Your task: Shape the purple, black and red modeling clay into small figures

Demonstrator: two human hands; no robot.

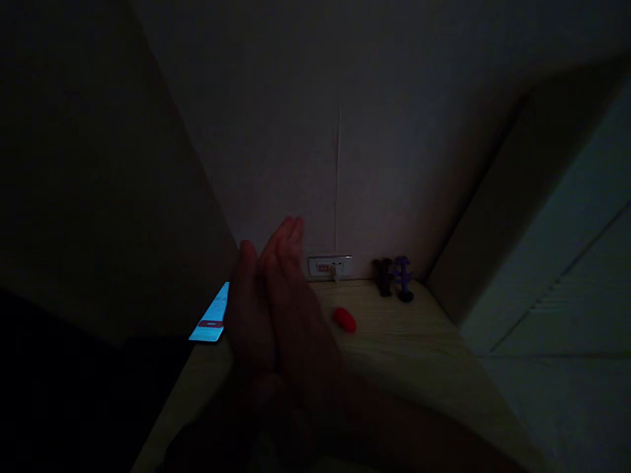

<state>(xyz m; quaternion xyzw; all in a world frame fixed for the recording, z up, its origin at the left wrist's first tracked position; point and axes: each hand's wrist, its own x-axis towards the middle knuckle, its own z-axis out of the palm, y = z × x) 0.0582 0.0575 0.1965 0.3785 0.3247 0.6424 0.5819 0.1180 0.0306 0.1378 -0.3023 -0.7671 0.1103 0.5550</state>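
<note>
My left hand (249, 315) and my right hand (296, 315) are raised over the table, palms against each other and fingers fairly straight, pointing up and forward. Whatever lies between the palms, if anything, is hidden, and the dim light blurs the finger edges. Just right of my right hand, a small red lump (344, 320) rests on the tabletop. Farther back, by the wall, stand a dark figure-like piece (383, 276) and a purple one (403, 278) with short crosspieces and a wider base.
To the left of my hands a phone (211, 317) with a lit screen lies on the pale wooden table (419, 355). A wall socket (330, 266) with a plug sits just above the back edge. Light panels (557, 289) rise at the right, and a dark surface at the left.
</note>
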